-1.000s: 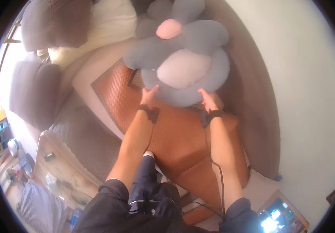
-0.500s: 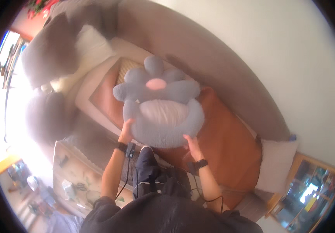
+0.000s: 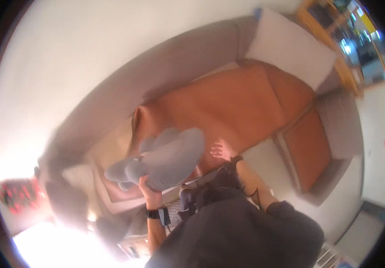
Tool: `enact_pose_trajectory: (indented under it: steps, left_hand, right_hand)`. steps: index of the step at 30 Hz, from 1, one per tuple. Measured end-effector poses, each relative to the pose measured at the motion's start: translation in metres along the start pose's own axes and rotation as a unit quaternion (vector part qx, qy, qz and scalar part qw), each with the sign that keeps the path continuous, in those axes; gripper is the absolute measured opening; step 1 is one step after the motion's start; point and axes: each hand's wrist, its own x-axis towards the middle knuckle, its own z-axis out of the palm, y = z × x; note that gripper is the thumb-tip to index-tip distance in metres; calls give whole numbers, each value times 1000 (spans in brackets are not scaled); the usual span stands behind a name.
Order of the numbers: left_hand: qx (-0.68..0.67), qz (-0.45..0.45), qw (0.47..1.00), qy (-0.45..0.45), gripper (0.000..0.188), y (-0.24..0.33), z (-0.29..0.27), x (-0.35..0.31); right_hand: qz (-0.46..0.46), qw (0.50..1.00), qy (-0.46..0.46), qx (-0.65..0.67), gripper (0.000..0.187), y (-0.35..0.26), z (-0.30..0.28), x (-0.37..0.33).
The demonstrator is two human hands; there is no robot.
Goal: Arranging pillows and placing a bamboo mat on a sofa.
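In the left hand (image 3: 151,193), grey cushion (image 3: 174,158) slants diagonally, lobes (image 3: 116,170) lower-left.

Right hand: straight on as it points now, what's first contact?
Probably the grey cushion, just left of the right hand in the picture; depth is unclear, so the orange-brown mat could come first.

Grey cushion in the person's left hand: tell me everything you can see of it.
The grey cushion looks soft and plush, with a broad rounded part towards the right and plump lobes at its left end. It is tilted, in view before the orange-brown mat; whether it touches the mat is unclear. The left hand grips its near edge; the right hand is apart from it. Blur hides finer detail.
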Motion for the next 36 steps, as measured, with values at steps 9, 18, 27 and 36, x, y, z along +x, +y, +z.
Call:
enact_pose_trajectory:
  steps: [9, 18, 27, 36]
  left_hand:
    - [145, 25, 981, -127, 57, 3, 36, -13]
    - [289, -101, 913, -270, 62, 52, 45, 83]
    - [335, -251, 801, -429, 52, -48, 117, 191]
    - [427, -284, 655, -555, 50, -165, 224, 244]
  right_hand:
    - [-165, 981, -96, -23, 42, 9, -66, -13]
    - [-222, 964, -3, -144, 37, 56, -26, -90]
    - [-313, 929, 197, 28, 39, 56, -123, -154]
    - [-339, 817, 456, -96, 39, 77, -134, -287]
